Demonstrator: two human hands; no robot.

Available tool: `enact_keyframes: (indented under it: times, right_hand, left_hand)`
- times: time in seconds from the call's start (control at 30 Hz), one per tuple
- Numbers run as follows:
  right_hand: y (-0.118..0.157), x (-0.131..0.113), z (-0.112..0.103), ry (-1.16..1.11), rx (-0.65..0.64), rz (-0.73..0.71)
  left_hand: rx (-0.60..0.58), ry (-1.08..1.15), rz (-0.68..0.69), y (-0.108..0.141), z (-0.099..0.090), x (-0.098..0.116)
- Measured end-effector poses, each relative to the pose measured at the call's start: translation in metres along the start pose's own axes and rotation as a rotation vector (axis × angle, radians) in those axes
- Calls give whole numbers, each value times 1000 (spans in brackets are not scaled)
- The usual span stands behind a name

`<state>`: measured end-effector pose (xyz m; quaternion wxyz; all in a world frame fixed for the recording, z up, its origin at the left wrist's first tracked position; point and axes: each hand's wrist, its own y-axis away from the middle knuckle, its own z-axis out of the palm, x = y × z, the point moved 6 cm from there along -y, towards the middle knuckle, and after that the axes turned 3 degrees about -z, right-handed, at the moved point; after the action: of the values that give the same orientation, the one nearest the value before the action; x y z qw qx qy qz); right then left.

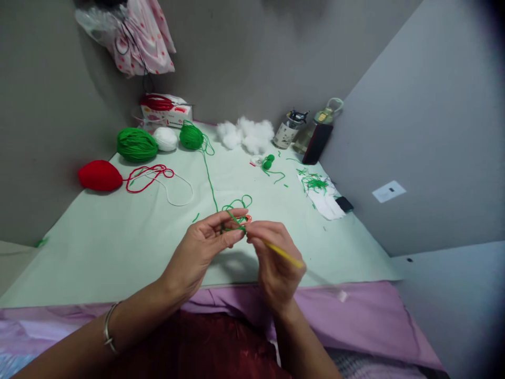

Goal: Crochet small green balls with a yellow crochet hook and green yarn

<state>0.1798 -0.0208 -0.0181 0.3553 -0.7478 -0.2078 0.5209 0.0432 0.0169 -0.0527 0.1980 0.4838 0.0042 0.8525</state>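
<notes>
My left hand (pixel 201 247) pinches a small piece of green yarn work, with loose green loops (pixel 236 202) rising above its fingers. Close against it, my right hand (pixel 276 258) grips a yellow-handled tool (pixel 284 255), its tip hidden at the fingertips. A small orange-pink item (pixel 248 218) shows between the two hands; its shape is hard to make out. One green strand (pixel 210 179) runs from the hands up to a small green yarn ball (pixel 191 137).
Red (pixel 100 176), green (pixel 137 145) and white yarn balls (pixel 165 139) lie at the left. White stuffing (pixel 246 135), a pen jar (pixel 288 131), a bottle and a dark phone (pixel 317 144) line the back. Green scraps lie on white paper (pixel 325 202) at the right.
</notes>
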Motion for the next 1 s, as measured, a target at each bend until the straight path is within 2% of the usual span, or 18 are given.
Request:
enact_keyframes:
  times: [0.1, 0.13, 0.2, 0.3, 0.47, 0.7, 0.9, 1.0]
  right_hand:
    - [3, -7, -1, 181, -31, -138]
    - [2, -6, -3, 161, -16, -122]
    - [-3, 1, -10, 18, 51, 2]
    - [-9, 13, -12, -219, 108, 193]
    - [-11, 13, -3, -246, 29, 184]
    - [-9, 17, -5, -293, 25, 226]
    - [-4, 32, -5, -500, 71, 392]
    - [-4, 31, -6, -527, 64, 392]
  left_hand:
    - [-50, 132, -126, -4, 3, -7]
    - [-63, 173, -169, -5, 3, -8]
    - [-52, 225, -210, -7, 1, -8]
    - [-10, 181, -125, -8, -2, -1]
    - [-43, -16, 20, -3, 4, 5]
    - [-16, -70, 60, -1, 2, 10]
    - [-22, -146, 51, 2, -1, 10]
    - [-29, -171, 46, 3, -4, 9]
